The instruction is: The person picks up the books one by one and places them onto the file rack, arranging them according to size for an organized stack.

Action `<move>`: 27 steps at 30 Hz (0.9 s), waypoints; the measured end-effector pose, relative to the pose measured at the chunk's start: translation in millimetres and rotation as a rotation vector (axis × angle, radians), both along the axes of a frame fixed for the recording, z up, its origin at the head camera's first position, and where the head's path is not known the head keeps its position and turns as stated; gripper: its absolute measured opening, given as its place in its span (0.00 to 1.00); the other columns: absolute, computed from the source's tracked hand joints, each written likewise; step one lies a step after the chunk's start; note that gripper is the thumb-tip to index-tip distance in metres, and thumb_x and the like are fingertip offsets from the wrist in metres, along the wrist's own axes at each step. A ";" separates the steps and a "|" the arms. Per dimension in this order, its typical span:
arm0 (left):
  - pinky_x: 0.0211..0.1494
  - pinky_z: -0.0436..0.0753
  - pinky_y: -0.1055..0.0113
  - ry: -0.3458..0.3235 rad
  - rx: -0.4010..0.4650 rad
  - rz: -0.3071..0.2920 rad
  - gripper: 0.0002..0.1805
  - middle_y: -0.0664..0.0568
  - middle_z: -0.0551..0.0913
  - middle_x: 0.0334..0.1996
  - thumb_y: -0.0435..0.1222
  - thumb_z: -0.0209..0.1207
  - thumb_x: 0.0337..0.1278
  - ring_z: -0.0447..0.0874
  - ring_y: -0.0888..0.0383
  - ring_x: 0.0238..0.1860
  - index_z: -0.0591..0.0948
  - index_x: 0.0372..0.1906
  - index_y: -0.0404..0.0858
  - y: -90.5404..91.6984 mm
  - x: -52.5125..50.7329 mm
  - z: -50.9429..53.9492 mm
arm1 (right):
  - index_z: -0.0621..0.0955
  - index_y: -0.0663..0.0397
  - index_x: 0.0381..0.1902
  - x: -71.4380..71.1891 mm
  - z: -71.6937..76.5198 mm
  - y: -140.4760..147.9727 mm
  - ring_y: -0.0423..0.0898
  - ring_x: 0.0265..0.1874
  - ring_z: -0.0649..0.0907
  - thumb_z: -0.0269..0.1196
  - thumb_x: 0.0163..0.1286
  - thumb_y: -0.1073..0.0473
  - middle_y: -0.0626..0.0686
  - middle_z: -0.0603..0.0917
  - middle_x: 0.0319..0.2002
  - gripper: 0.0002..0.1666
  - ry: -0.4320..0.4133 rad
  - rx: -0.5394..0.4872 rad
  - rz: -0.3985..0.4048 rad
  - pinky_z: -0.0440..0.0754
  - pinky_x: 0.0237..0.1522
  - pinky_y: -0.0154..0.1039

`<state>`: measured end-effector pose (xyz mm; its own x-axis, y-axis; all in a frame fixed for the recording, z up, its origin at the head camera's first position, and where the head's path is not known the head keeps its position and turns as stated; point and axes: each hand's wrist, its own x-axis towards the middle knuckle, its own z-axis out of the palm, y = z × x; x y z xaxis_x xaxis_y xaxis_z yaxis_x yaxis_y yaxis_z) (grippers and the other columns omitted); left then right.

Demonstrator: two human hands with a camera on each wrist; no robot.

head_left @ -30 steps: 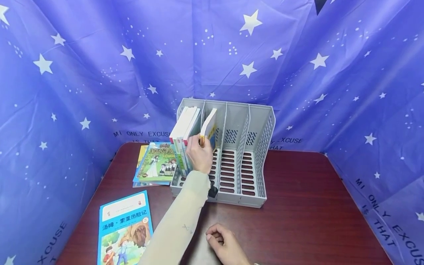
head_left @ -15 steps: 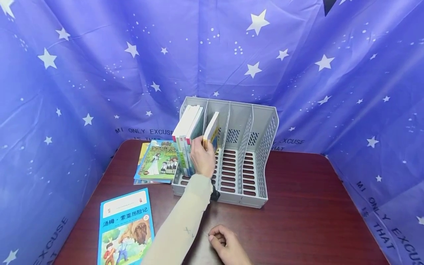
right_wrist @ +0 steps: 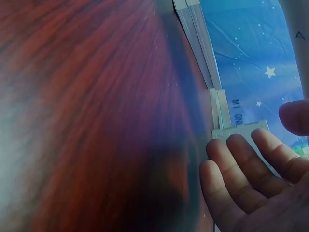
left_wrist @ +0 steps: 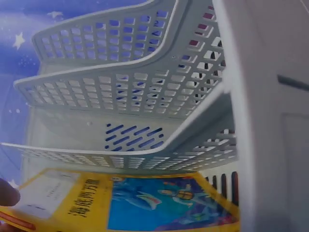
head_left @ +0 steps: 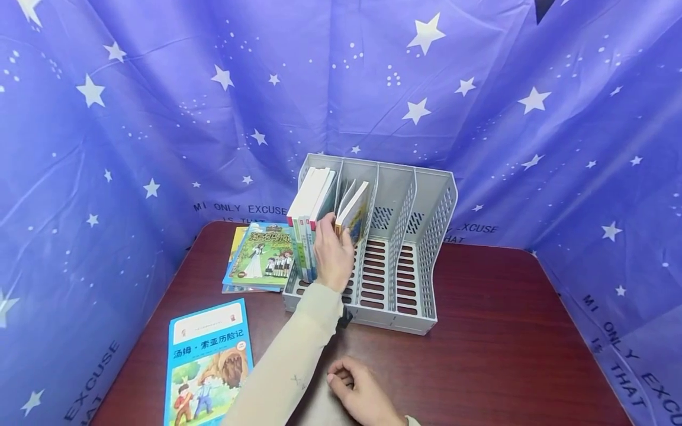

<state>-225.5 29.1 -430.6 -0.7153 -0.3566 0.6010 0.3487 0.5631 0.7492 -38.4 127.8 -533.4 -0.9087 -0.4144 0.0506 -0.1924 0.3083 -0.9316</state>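
Observation:
My left hand (head_left: 334, 255) reaches into the second compartment from the left of a grey file rack (head_left: 391, 319). It pinches the spine edge of a thin yellow book (head_left: 356, 214), which stands on edge and leans to the right. In the left wrist view, a fingertip (left_wrist: 7, 194) lies by the corner of this yellow book (left_wrist: 96, 200), whose cover has a blue sea picture. A grey leaf or cover stands apart on its left side. My right hand (head_left: 362, 390) lies near the table's front with loosely curled fingers, holding nothing, its palm visible in the right wrist view.
Several upright books (head_left: 309, 198) fill the leftmost compartment. Left of the rack lies a stack with a green-covered book (head_left: 263, 257) on top. A blue-bordered book (head_left: 210, 361) lies at the front left of the dark red table (head_left: 495, 331). A starry curtain (head_left: 383, 77) surrounds the table.
The yellow book has tipped further to the right in its compartment, and a grey leaf now shows beside it. The left hand stays at its spine. The head view has shifted slightly.

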 end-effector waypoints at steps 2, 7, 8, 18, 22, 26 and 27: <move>0.58 0.81 0.56 -0.003 0.029 -0.032 0.23 0.40 0.79 0.51 0.29 0.63 0.59 0.82 0.45 0.51 0.71 0.59 0.32 -2.1 4.6 2.5 | 0.80 0.53 0.38 -2.9 0.8 -5.0 0.33 0.33 0.80 0.61 0.71 0.60 0.45 0.82 0.34 0.03 0.015 0.012 0.023 0.82 0.37 0.31; 0.62 0.79 0.64 0.008 0.153 -0.116 0.26 0.40 0.80 0.51 0.27 0.65 0.54 0.81 0.47 0.54 0.71 0.58 0.29 -9.2 22.4 11.9 | 0.79 0.51 0.38 -11.3 3.2 -19.5 0.31 0.30 0.79 0.62 0.69 0.61 0.44 0.81 0.31 0.01 0.042 0.037 0.075 0.81 0.34 0.29; 0.62 0.79 0.64 0.014 0.165 -0.134 0.25 0.40 0.80 0.50 0.27 0.65 0.54 0.81 0.47 0.54 0.72 0.57 0.29 -10.7 26.2 13.7 | 0.79 0.50 0.37 -13.1 3.9 -22.8 0.30 0.28 0.78 0.62 0.69 0.61 0.43 0.81 0.30 0.01 0.058 0.047 0.081 0.80 0.32 0.28; 0.51 0.84 0.59 -0.256 0.055 -0.379 0.15 0.44 0.86 0.39 0.32 0.68 0.54 0.86 0.51 0.41 0.81 0.46 0.33 -49.3 77.5 14.4 | 0.78 0.47 0.30 -20.9 2.7 -46.6 0.26 0.24 0.75 0.63 0.66 0.59 0.38 0.78 0.26 0.05 0.191 0.142 0.119 0.76 0.29 0.21; 0.47 0.86 0.63 -0.441 0.039 -0.420 0.12 0.46 0.87 0.36 0.33 0.69 0.55 0.87 0.55 0.38 0.82 0.43 0.35 -85.4 99.4 7.4 | 0.78 0.52 0.33 -20.2 5.2 -46.2 0.28 0.27 0.76 0.63 0.66 0.60 0.39 0.78 0.28 0.03 0.121 0.111 0.109 0.78 0.31 0.24; 0.45 0.86 0.63 -0.570 -0.020 -0.343 0.11 0.50 0.88 0.35 0.35 0.69 0.55 0.87 0.57 0.36 0.83 0.42 0.35 -128.9 119.0 -5.4 | 0.79 0.55 0.37 -21.2 7.6 -41.3 0.30 0.29 0.78 0.63 0.69 0.59 0.42 0.80 0.31 0.05 0.037 0.066 0.083 0.79 0.34 0.26; 0.45 0.86 0.63 -0.593 -0.041 -0.315 0.11 0.50 0.88 0.35 0.35 0.69 0.56 0.87 0.56 0.36 0.83 0.42 0.35 -139.3 123.3 -9.0 | 0.79 0.56 0.38 -21.9 7.8 -39.9 0.31 0.30 0.78 0.63 0.69 0.58 0.43 0.80 0.31 0.06 0.022 0.057 0.074 0.79 0.34 0.27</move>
<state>-102.2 -110.3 -439.6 -0.9946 -0.0622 0.0829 0.0371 0.5337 0.8449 -60.4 87.9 -525.6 -0.8742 -0.4835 0.0443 -0.2365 0.3445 -0.9085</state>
